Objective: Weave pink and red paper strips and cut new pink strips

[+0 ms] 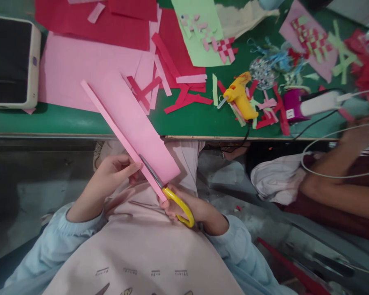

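A folded sheet of pink paper (138, 123) slants over the front edge of the table, above my lap. My left hand (117, 174) pinches its left side, where a narrow strip runs along the long edge. In my right hand (181, 203) are yellow-handled scissors (181, 207), with fingers in the loops. Their blades lie along the line between the strip and the wider part, pointing up and left. Part of my right hand is hidden behind the handles and paper.
On the green table (64, 121) lie a phone (9, 61), pink sheets (67, 69), red sheets (95, 24) and paper strips (190, 102). A yellow glue gun (242, 98) rests right of them, near a white plug with cable (320, 104). Another person's arm (329, 168) is at right.
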Available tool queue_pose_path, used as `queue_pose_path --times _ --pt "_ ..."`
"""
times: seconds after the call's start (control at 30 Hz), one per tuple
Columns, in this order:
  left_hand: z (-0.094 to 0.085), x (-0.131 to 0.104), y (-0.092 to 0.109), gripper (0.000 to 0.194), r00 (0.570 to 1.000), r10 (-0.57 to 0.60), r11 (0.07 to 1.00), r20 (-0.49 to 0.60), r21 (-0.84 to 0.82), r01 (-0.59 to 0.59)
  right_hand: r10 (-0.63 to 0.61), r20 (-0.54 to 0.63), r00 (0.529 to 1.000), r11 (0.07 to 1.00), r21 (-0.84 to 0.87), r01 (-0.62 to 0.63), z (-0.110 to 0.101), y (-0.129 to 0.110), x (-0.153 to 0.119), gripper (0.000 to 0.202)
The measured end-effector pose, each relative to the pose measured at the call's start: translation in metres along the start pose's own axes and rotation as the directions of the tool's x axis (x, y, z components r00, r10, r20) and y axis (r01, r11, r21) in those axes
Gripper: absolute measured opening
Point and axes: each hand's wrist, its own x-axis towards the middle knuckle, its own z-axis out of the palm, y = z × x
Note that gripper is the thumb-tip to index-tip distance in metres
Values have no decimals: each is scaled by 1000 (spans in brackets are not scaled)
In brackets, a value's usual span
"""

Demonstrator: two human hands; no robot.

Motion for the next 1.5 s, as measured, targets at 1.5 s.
queue_pose_path --times 1.5 --pt "4 0 -1 37 1000 18 999 -17 -38 -19 -72 48 996 997 -16 72 3 5 2 63"
